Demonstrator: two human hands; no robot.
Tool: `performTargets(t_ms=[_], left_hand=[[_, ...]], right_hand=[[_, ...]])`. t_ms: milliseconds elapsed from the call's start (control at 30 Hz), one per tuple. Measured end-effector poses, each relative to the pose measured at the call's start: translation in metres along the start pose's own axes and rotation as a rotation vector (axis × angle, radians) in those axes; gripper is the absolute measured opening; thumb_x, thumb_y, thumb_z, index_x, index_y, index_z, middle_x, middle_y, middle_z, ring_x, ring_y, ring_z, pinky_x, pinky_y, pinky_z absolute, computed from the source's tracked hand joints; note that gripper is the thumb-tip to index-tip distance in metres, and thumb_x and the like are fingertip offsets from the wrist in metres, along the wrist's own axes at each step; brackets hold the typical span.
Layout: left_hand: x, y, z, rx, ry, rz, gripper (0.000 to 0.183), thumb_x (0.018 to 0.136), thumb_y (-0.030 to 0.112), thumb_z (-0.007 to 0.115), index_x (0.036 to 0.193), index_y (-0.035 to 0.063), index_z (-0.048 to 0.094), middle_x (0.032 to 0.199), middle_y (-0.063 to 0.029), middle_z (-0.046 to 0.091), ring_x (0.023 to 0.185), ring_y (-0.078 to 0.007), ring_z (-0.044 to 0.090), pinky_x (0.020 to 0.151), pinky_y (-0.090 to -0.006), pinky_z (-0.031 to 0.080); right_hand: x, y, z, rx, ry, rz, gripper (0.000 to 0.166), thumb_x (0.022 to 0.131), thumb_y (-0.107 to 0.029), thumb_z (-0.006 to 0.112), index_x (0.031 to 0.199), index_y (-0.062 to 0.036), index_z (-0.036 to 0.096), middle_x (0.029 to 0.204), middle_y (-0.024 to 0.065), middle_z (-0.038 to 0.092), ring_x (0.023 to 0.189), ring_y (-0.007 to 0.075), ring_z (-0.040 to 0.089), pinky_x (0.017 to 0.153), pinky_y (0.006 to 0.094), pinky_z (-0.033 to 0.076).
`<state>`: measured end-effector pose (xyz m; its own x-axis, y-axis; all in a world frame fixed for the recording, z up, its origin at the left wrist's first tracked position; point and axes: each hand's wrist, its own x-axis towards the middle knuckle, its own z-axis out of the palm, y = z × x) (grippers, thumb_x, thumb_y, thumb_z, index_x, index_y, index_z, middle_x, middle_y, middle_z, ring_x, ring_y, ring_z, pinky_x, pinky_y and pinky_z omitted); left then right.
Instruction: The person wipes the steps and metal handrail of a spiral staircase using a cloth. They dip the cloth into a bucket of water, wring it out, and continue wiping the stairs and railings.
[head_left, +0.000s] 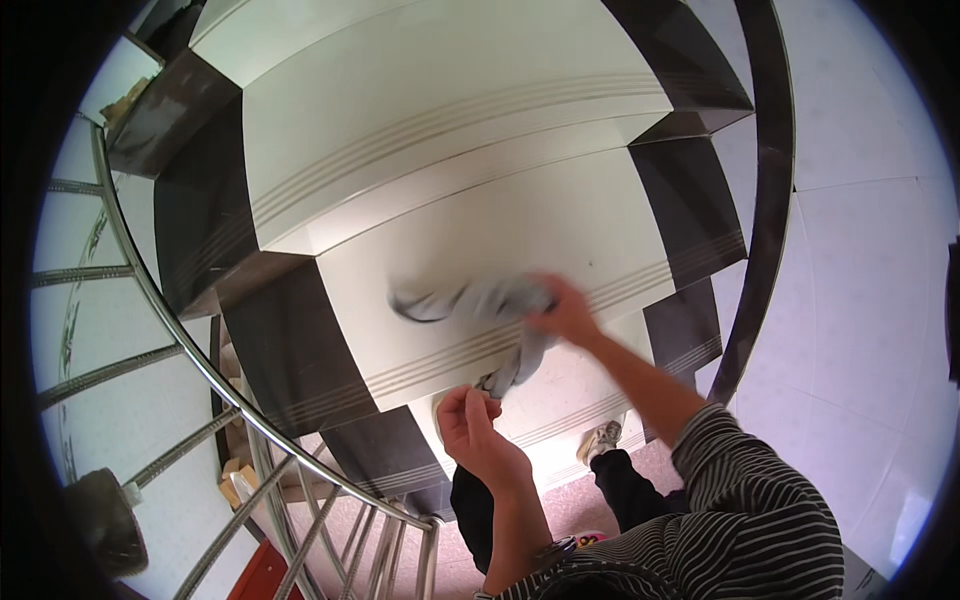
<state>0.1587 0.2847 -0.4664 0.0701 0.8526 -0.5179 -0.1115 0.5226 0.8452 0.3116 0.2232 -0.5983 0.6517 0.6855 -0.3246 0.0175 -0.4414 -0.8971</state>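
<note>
A grey cloth (491, 298), blurred by motion, hangs over the pale steps in front of me. My right hand (566, 311) grips it near its middle, at a bend. From there one length trails to the left and ends in a dark edge. The other length slants down to my left hand (480, 431), whose curled thumb and fingers pinch its lower end. Part of that end is hidden behind the fingers. Both hands are above the lower part of the staircase (465, 217), which has cream treads with dark side bands.
A curved metal railing (157, 300) with bars runs along the left. On the right, a dark skirting strip (772, 187) follows the white tiled wall (855, 285). My shoe (600, 442) is on a low step. Cardboard (236, 480) and a red object (266, 576) lie beyond the railing.
</note>
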Motion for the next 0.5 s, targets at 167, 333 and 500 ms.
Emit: performTargets(t_ms=[167,333,500], left_hand=[[0.010,0.010,0.004,0.007,0.006,-0.025,0.003,0.080,0.002,0.051,0.082,0.0027,0.053,0.069,-0.0023,0.052,0.060,-0.0075,0.046,0.057,-0.0196,0.039],[0.021,0.014,0.007,-0.002,-0.031,-0.080,0.005,0.080,0.001,0.051,0.084,0.0022,0.053,0.069,-0.0023,0.052,0.061,-0.0080,0.047,0.058,-0.0202,0.040],[0.036,0.010,0.011,-0.037,-0.024,-0.096,0.005,0.080,0.001,0.052,0.085,0.0020,0.053,0.069,-0.0022,0.053,0.061,-0.0081,0.048,0.058,-0.0194,0.040]], right_hand=[[0.088,-0.033,-0.139,0.845,0.747,-0.178,0.045,0.081,-0.022,0.061,0.117,-0.0052,0.042,0.106,0.0079,0.053,0.093,0.0182,0.053,0.082,0.0303,0.043],[0.185,-0.025,-0.114,0.940,1.120,-0.470,0.056,0.084,-0.031,0.055,0.128,-0.0066,0.031,0.119,0.0080,0.045,0.107,0.0192,0.044,0.088,0.0333,0.038],[0.150,-0.075,0.137,1.349,0.505,0.090,0.077,0.076,-0.012,0.064,0.136,-0.0086,0.016,0.113,0.0077,0.048,0.103,0.0152,0.047,0.087,0.0293,0.039]])
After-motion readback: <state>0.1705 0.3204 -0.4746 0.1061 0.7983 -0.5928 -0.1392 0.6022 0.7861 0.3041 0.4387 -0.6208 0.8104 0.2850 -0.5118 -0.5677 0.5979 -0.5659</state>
